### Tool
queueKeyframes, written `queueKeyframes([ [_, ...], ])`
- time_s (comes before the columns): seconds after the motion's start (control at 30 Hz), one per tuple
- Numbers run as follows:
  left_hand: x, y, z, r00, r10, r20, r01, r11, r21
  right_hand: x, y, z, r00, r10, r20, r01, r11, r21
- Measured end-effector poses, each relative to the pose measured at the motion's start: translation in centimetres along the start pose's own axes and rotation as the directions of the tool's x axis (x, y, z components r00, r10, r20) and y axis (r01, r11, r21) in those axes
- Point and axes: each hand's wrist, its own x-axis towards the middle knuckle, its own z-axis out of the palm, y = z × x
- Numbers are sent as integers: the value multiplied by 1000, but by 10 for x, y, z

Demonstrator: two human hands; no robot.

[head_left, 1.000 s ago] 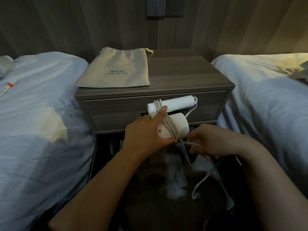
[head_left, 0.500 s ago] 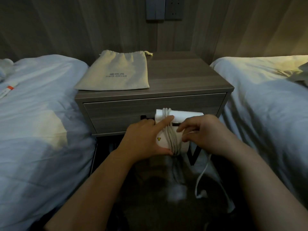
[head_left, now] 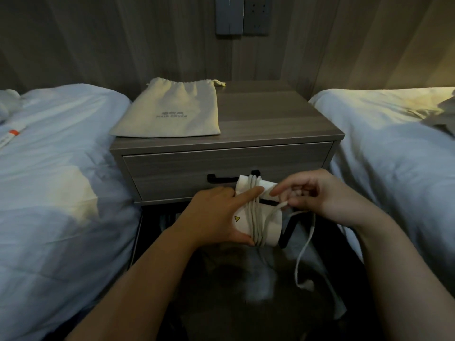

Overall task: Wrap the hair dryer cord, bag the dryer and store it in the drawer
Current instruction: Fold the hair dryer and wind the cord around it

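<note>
A folded white hair dryer (head_left: 270, 223) is held in front of the nightstand's closed drawer (head_left: 172, 173). My left hand (head_left: 216, 215) grips its left side, index finger pressed over several turns of white cord (head_left: 254, 217). My right hand (head_left: 317, 195) pinches the cord just right of the dryer; the loose end (head_left: 304, 254) hangs down from it in a loop. A beige drawstring bag (head_left: 172, 114) printed "HAIR DRYER" lies flat on the left half of the nightstand top (head_left: 270, 116).
A bed with white bedding stands on each side: left bed (head_left: 54, 180), right bed (head_left: 394, 148). A black drawer handle (head_left: 221, 179) shows behind the dryer. Wall sockets (head_left: 242, 14) sit above the nightstand. The floor below is dark.
My right hand has carried the cord up and around the dryer, adding a turn, then drawn it out to the right. The dryer sits lower in view. The hanging cord is shorter.
</note>
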Motion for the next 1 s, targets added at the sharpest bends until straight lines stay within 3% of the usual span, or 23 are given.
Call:
queueKeyframes([
  [0.1,0,0,0,1000,27,4,-27,1000,5,-1,6,-9,999,-3,37,5,998,-55],
  [0.2,0,1,2,999,47,16,-48,999,13,2,7,-8,992,-14,-128,-16,974,-227],
  [0.33,0,3,3,996,84,28,-85,996,37,9,7,0,958,-25,-287,-156,791,-591],
  [0.4,0,5,4,995,97,38,-98,994,40,9,10,-2,948,44,-314,-249,718,-650],
  [0.5,0,6,5,993,97,65,-99,995,27,10,15,-7,933,113,-340,-314,716,-624],
  [0.57,0,7,5,993,99,71,-101,995,24,10,16,-9,933,153,-327,-306,815,-492],
  [0.67,0,7,5,991,114,63,-115,993,19,9,20,-14,960,164,-225,-220,943,-249],
  [0.8,0,8,10,985,167,33,-168,986,18,8,30,-21,986,142,-89,-156,971,-181],
  [1.0,0,7,9,981,192,-4,-192,981,9,21,40,-15,941,146,-306,-213,957,-197],
])
